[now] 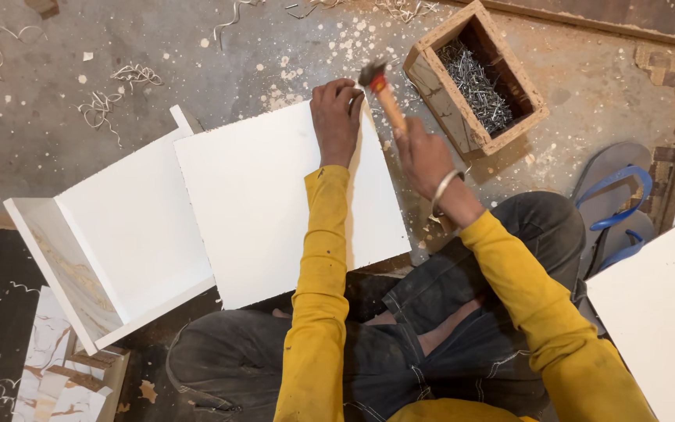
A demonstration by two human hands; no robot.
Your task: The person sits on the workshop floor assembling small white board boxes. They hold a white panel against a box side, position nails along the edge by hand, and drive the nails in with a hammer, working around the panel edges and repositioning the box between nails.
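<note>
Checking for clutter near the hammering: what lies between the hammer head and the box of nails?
In the head view, only bare, paint-speckled floor lies between the hammer head and the wooden nail box; nothing stands in that short gap.

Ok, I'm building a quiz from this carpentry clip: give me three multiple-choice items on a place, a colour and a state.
1. Where is the box of nails?
A. on the floor above the right hand
B. on the person's lap
C. on the white panel

2. What colour are the sleeves?
A. blue
B. yellow
C. white

3. What is the right hand doing?
A. resting empty
B. holding a slipper
C. gripping a hammer

Answers: A, the box sits on the floor beyond the panel; B, both arms are yellow; C, its fingers wrap the wooden handle.
</note>
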